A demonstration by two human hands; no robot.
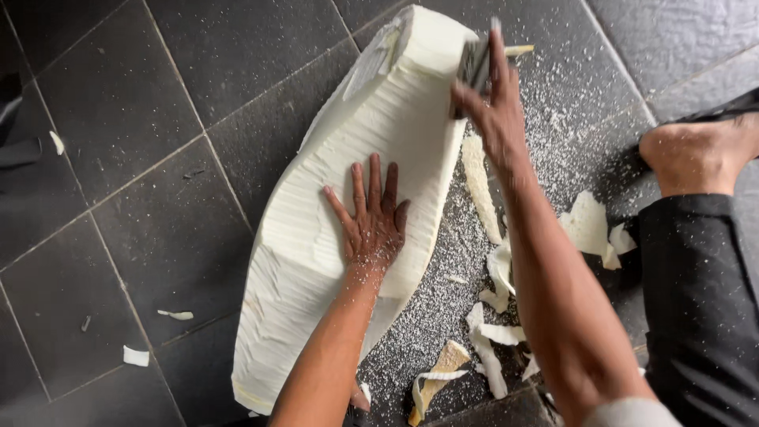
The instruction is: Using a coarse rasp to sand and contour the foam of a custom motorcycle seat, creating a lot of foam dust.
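Motion blur hides the tool [474, 65] in the right hand [494, 111].

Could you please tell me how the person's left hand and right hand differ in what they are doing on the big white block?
The left hand lies flat and open, fingers spread, pressed on the broad face of the white block; the right hand is raised at the block's far end, closed around a dark tool. The left hand looks sharp, while the right hand is blurred. Both are bare and dusted with white crumbs.
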